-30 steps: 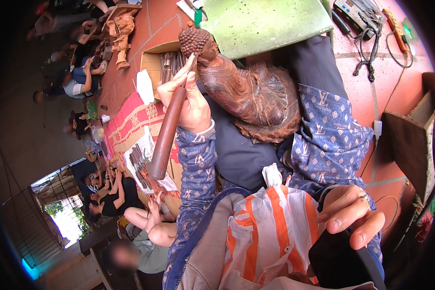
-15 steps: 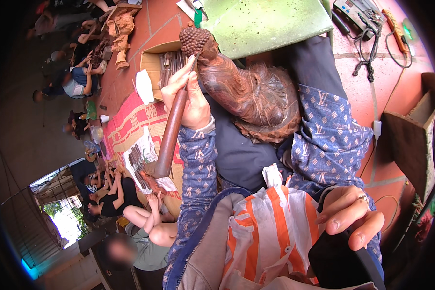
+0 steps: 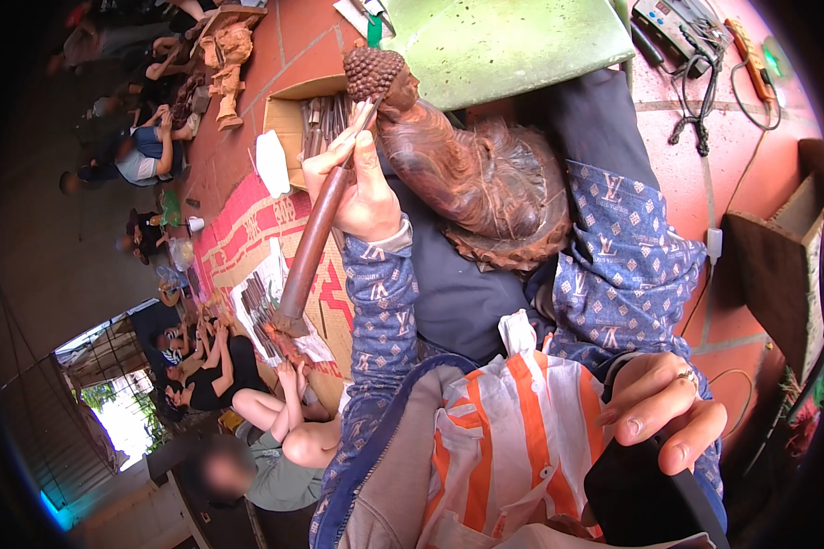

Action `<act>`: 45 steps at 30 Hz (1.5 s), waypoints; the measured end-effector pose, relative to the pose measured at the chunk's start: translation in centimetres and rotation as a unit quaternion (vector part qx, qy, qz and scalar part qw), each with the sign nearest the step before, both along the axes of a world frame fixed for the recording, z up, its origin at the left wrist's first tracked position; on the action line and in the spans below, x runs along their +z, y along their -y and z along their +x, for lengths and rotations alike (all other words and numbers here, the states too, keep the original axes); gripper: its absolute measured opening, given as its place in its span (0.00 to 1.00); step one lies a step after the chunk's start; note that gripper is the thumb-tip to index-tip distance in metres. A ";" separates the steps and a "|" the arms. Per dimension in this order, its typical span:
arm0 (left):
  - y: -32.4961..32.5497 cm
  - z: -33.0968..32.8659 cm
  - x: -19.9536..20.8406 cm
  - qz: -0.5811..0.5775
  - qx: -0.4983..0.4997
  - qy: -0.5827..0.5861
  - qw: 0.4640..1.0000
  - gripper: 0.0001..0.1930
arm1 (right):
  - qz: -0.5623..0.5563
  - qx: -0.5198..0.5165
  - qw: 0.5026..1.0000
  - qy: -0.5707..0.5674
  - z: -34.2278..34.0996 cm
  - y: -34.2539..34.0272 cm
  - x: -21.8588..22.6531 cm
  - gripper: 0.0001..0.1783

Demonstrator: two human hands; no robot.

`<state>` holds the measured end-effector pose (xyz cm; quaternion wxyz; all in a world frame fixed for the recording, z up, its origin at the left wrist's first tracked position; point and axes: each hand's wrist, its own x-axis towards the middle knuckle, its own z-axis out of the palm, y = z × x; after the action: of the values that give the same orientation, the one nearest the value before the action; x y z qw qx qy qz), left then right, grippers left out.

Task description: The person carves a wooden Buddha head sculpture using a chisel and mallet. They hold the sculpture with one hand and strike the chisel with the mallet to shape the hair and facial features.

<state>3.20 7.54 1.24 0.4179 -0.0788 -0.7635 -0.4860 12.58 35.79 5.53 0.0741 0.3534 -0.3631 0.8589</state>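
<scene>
My left hand (image 3: 364,197) is closed around a carving chisel (image 3: 319,233) with a long reddish-brown wooden handle. The slim metal blade points up at the ear and neck side of a dark wooden seated Buddha statue (image 3: 471,174); whether its tip touches the wood I cannot tell. The statue leans on its back between my legs, its curled-hair head at the upper left and its carved base toward the right. At the lower right, my right hand (image 3: 664,403) is bent back toward my body, fingers hooked over a smooth black object (image 3: 645,489), whose kind is unclear.
A pale green stool (image 3: 513,46) stands beyond the statue. Left of it, a cardboard box (image 3: 288,114) holds several chisels; more tools (image 3: 261,311) lie on a cardboard sheet. Cables and a power strip (image 3: 751,59) are at the upper right, a wooden crate (image 3: 778,247) below. Several people sit leftward.
The chisel's handle end has swung slightly left, and my left hand has shifted a little. The statue's head has moved slightly right. My right hand looks unchanged.
</scene>
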 end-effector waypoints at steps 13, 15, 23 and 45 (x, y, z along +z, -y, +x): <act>0.4 -0.1 1.7 0.064 -0.027 0.058 0.996 0.08 | -0.008 0.018 1.000 -0.001 0.2 -0.1 0.2 0.15; 0.1 0.0 1.7 0.024 -0.026 0.047 0.998 0.08 | -0.009 0.021 1.000 -0.004 0.1 -0.2 0.3 0.15; 1.0 -0.1 1.9 0.112 -0.089 0.074 0.987 0.09 | -0.006 0.022 1.000 -0.001 0.1 -0.2 0.3 0.17; 1.4 0.6 2.1 0.053 -0.100 0.086 0.990 0.09 | -0.019 -0.004 1.000 0.001 0.0 0.0 -0.3 0.18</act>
<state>3.80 6.15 3.37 0.3031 -0.0903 -0.7581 -0.5703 12.54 35.79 5.24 0.0837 0.3499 -0.3485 0.8655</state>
